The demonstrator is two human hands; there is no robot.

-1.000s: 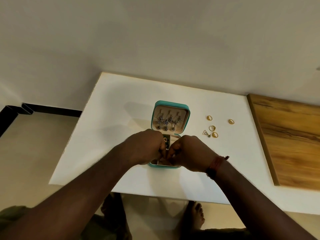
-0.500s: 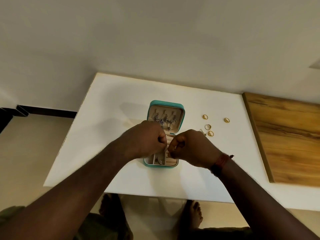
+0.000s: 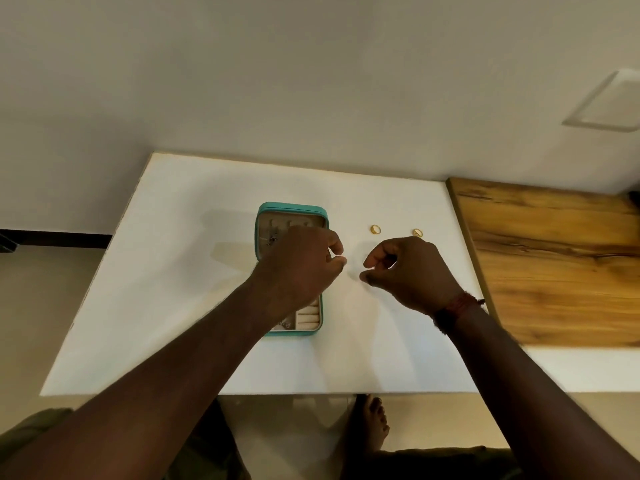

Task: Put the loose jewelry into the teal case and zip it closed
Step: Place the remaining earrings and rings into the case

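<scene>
The teal case [image 3: 291, 208] lies open on the white table [image 3: 173, 306], with earrings hung in its beige lid and ring rolls in its base. My left hand [image 3: 301, 268] hovers over the case's middle and right edge, fingers loosely curled, nothing visible in them. My right hand [image 3: 410, 271] hovers just right of the case, fingers loosely curled with a gap to the thumb and nothing seen between. Two gold rings [image 3: 375, 229] [image 3: 417, 232] lie on the table beyond my right hand. Any other loose pieces are hidden under that hand.
A wooden board [image 3: 561, 265] adjoins the table's right side. A plain wall runs behind the table. Bare feet [image 3: 375, 424] show on the floor below the table's near edge.
Both hands have left the case's base, where they were pinched together. The right hand moved right over the loose rings; the left hand followed to the case's right edge. The view shifted.
</scene>
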